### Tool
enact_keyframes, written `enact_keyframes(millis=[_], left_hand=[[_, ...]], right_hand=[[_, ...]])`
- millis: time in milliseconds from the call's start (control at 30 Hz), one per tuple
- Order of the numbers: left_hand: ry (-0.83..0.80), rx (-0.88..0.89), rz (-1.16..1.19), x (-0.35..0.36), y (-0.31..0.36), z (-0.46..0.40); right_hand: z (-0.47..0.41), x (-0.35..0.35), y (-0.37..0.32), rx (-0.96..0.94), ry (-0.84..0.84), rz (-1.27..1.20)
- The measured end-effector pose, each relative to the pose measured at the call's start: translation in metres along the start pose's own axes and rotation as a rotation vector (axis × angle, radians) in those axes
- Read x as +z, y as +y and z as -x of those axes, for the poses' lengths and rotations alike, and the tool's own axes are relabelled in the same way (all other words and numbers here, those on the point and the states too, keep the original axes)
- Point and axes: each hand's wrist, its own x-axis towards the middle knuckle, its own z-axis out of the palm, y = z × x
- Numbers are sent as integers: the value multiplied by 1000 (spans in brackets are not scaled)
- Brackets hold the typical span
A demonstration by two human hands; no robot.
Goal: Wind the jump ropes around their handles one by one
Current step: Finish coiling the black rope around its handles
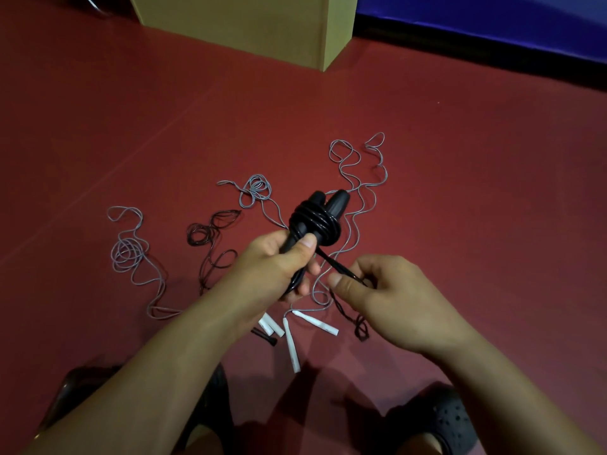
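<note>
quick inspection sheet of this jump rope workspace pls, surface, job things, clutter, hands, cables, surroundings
surface: red floor, ropes spread loose on it.
job's things: black handles held paired, black rope coiled round them; white handles lying on the floor.
clutter: nothing seen.
hands: left hand grips the black handles; right hand pinches the rope's free end.
cables: grey ropes and another dark rope lie unwound in loops.
surroundings: tan box behind, blue wall, black shoe at the bottom.
</note>
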Motion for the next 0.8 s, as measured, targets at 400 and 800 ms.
enact_keyframes(millis=[400,800], left_hand=[[171,65,-288,-14,-9,-7],[178,85,-703,-26,-19,-9]], right_hand=[[4,-3,-7,-51,106,13],[1,0,0,-141,167,-278]])
